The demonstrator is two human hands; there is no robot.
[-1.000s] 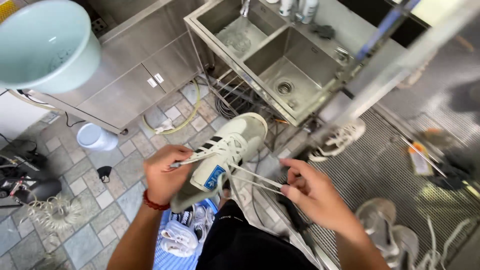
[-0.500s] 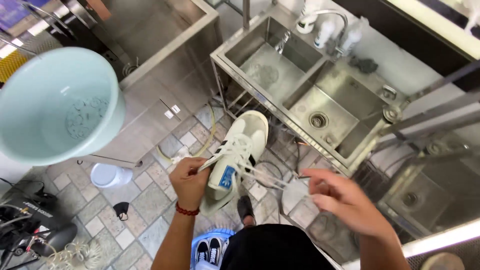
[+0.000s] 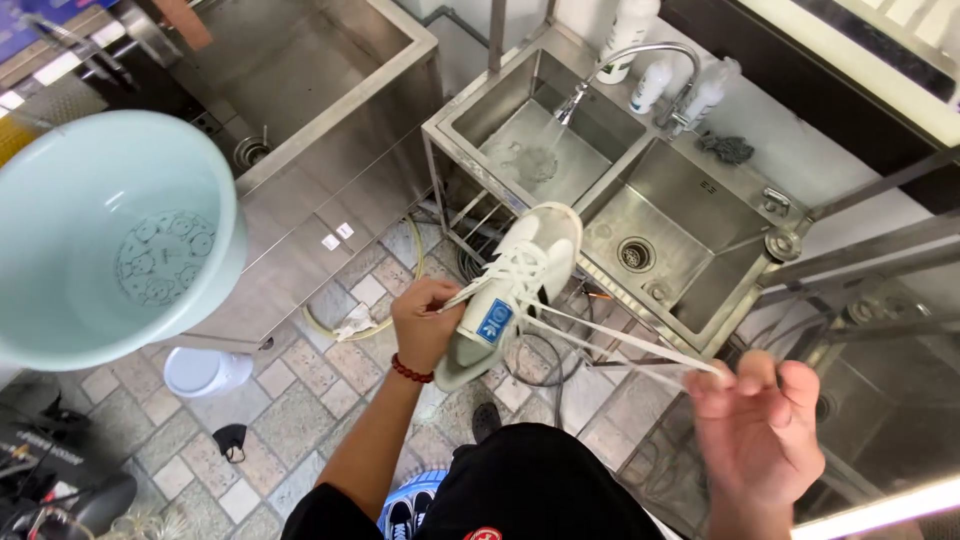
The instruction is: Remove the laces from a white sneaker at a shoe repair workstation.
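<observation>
Two hands unlacing a white sneaker above a tiled floor.
Left hand (image 3: 428, 325) grips the sneaker (image 3: 510, 295) closed-fisted; right hand (image 3: 757, 425), fingers loosely curled, pinches the white lace (image 3: 620, 345) pulled taut beside a steel sink (image 3: 690, 190).

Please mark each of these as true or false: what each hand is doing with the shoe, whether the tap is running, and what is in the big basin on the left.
1. The left hand holds a white sneaker. True.
2. The right hand grips the sneaker's sole. False: it pulls the white laces out to the side.
3. Water runs from the tap into the sink. True.
4. The pale blue basin is full of shoes. False: nothing lies inside it.
</observation>
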